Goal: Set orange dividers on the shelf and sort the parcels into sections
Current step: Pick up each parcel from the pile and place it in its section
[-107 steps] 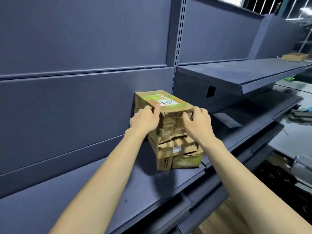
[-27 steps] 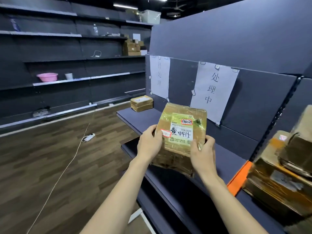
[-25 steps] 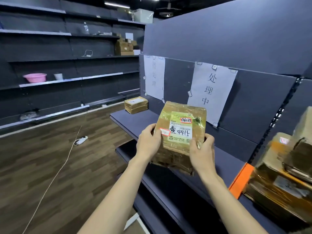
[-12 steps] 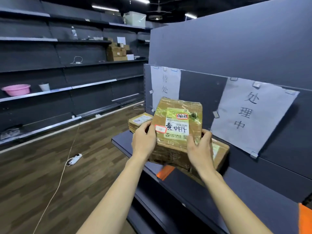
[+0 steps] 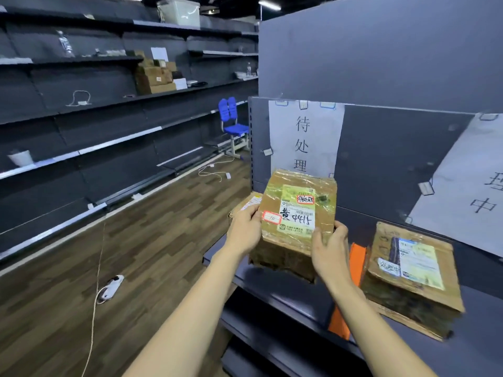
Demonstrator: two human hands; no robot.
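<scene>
A: Where is the parcel [image 5: 296, 213] just now?

B: In the air above the left part of the shelf [image 5: 285, 292], held between both hands. The left hand [image 5: 245, 229] grips its left edge, thumb laid on the labelled face next to a small red-bordered sticker. The right hand [image 5: 330, 250] grips the lower right corner, fingers curled round the side.

A: Which way does it face?

B: The labelled face is tipped up toward the camera, its top edge leaning away toward the back panel. The printed label's long axis runs up and down, and the handwriting on it reads upright from here. The box itself looks close to square on that face, so I cannot name a clear long axis for it.

A: And the divider?

B: One orange divider [image 5: 351, 281] lies flat on the shelf just right of the right hand, its long axis running from the shelf's front lip toward the back panel. The right forearm hides its middle.

A: What sits either side of it?

B: To the right, a second parcel [image 5: 411, 273] rests on the shelf, label up, just beside the divider. To the left, behind the held box, part of a third parcel [image 5: 247, 205] shows. A paper sign [image 5: 306, 137] hangs on the back panel above the held box, another sign [image 5: 465, 191] farther right.
</scene>
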